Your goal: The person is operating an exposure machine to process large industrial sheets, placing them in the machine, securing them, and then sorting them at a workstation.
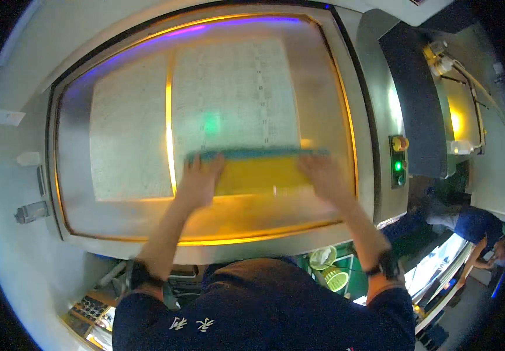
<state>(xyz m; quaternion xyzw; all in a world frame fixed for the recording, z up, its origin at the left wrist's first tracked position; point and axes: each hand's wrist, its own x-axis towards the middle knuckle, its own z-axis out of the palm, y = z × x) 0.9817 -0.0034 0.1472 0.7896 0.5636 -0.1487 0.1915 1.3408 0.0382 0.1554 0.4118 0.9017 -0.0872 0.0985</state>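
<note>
Both forearms reach forward over a shiny metal bed. Between my hands is a wide yellow sheet-like piece with a teal far edge [258, 169], blurred, so its exact kind cannot be told. My left hand [201, 177] grips its left end, fingers over the teal strip. At its right end my right hand [322, 175] does the same, smeared a little by motion. The piece overlaps the near part of a pale printed panel [235, 88]. Left of that lies a second pale panel [129, 128], with a bright orange-lit gap between the two.
An orange-lit frame [252, 240] borders the bed. A control strip with a yellow knob and a lit green button [398, 166] is on the right. Green baskets [335, 279] stand below the near edge. Another person [479, 227] bends over a lit table at lower right.
</note>
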